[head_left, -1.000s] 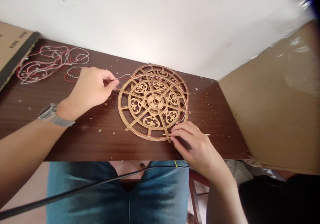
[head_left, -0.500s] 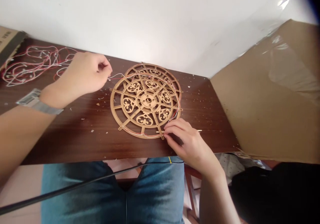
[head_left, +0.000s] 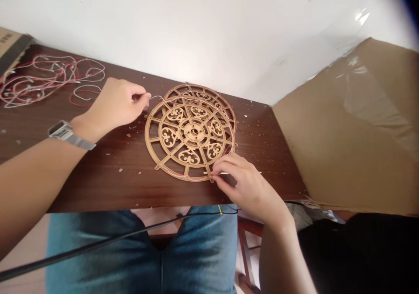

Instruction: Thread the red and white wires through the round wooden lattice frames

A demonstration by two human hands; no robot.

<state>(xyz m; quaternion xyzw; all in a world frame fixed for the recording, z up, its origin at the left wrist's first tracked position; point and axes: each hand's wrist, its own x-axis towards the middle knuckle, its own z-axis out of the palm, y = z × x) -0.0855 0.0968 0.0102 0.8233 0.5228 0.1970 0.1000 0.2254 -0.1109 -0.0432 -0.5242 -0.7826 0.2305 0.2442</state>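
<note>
A round, fretted wooden panel (head_left: 195,132) lies flat on the table, overlapping a similar panel (head_left: 225,94) behind it. Red and white wire (head_left: 233,132) runs along the front panel's rim. At the upper left, my left hand (head_left: 122,102) is closed in a pinch on the wire's free length, just off the rim. My right hand (head_left: 244,182) rests at the panel's lower right edge, thumb and fingers closed round a thin pale stick (head_left: 207,173). The stick's tip pokes out over the rim; its other end shows beyond my knuckles.
A tangle of red and white wire (head_left: 42,82) lies at the table's left, beside a cardboard box (head_left: 11,49). A large cardboard sheet (head_left: 353,141) stands on the right. Behind is a white wall (head_left: 183,27). Small scraps dot the dark table (head_left: 98,189). A black cable (head_left: 114,240) crosses below the table edge.
My left hand has moved slightly right and down, closer to the panel's rim, bringing the wire with it. A loose wire loop left of it now shows. My right hand stays about where it was.
</note>
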